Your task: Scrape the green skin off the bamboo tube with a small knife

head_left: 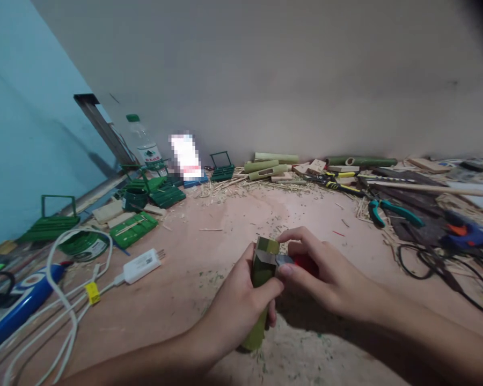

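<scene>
My left hand (241,294) is wrapped round a green bamboo piece (254,336), its thumb across the near side. The piece stands tilted over the work table, and its upper end has flat, cut-looking faces. In my right hand (330,271) is a knife with a red handle (307,264), gripped between thumb and fingers. Its grey metal blade (268,257) lies across the bamboo near the upper end and touches it. My right fingers hide part of the handle.
Shavings litter the table (177,316). On the left are a white charger (141,266) with cable, a green paint pot (84,245) and small green chairs (52,225). Bamboo tubes (265,170) lie along the wall. Teal-handled pliers (400,210) and a blue glue gun (469,233) lie right.
</scene>
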`<state>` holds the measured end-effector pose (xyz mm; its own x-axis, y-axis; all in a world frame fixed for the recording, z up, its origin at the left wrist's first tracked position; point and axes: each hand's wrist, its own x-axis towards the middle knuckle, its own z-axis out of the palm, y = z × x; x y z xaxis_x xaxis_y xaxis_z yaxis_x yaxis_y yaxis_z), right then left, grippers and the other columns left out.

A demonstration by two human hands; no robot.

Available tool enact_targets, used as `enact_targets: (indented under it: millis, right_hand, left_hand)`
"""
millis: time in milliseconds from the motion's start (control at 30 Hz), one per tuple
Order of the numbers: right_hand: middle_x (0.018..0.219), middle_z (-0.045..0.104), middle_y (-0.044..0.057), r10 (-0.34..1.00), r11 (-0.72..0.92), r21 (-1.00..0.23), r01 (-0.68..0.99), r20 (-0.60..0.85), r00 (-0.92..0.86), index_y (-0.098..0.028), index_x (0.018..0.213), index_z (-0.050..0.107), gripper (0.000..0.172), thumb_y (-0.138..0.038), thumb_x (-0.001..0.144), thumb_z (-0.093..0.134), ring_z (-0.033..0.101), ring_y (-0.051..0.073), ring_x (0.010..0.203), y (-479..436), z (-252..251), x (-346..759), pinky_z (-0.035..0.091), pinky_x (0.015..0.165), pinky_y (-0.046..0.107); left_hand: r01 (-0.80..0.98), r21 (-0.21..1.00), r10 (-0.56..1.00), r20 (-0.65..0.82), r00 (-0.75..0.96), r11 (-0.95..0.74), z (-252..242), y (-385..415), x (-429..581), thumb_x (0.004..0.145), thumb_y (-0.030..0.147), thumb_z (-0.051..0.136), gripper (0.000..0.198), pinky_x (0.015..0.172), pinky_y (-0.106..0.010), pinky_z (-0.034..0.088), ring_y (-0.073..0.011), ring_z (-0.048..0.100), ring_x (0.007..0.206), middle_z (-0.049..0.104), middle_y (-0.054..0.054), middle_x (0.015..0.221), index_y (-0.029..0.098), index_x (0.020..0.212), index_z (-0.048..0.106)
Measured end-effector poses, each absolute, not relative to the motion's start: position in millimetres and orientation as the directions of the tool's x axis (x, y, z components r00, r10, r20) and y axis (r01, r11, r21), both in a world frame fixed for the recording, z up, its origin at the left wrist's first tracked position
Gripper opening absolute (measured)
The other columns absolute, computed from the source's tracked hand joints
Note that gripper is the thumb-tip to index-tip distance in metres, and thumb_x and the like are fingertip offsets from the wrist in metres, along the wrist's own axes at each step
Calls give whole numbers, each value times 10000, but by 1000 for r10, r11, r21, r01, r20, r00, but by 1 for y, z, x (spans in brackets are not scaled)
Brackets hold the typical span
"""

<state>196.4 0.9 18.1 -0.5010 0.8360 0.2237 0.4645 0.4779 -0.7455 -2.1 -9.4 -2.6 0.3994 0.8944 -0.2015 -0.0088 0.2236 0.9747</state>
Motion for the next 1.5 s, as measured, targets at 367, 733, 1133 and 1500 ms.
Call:
enact_targets:
  millis: [367, 733, 1133, 1500]
  right_hand:
    - [894, 744, 39, 838, 475, -759, 445, 236, -492, -249, 1213, 519, 202, -397, 1076, 535, 606, 169, 684, 1, 18, 199, 427, 611, 286]
    - [969, 780, 82, 849, 434, -780, 450, 188, -494, -242, 1288, 516, 265, -407, 1082, 544, 671, 195, 757, 2, 14, 202, 477, 625, 288]
    - [993, 771, 23, 831, 506, -722, 471, 262, -491, -256, 1212, 593, 173, -365, 1085, 545, 683, 152, 797, 4, 22, 202, 491, 680, 254]
    - [826, 692, -36, 842, 472, -734, 489, 211, -496, -274, 1284, 502, 217, -347, 1085, 545, 544, 127, 644, 1, 20, 201, 394, 585, 257]
  left_hand:
    - [-23, 964, 877, -232, 420, 266, -3, -9, -3, 876, 292, 664, 276, 438, -204, 415, -81, 528, 448, 595, 62, 736, 216, 1101, 523]
    - [-35, 967, 883, -214, 419, 251, -5, -5, -7, 877, 230, 670, 302, 434, -223, 425, -87, 505, 452, 584, 71, 739, 243, 1154, 551]
    - [-7, 969, 887, -223, 403, 247, -4, -6, -7, 921, 301, 697, 325, 448, -224, 440, -82, 506, 462, 591, 63, 749, 239, 1214, 572]
    - [-35, 974, 893, -190, 409, 224, -5, -5, -7, 911, 272, 706, 329, 440, -229, 436, -85, 506, 462, 591, 68, 750, 243, 1212, 576]
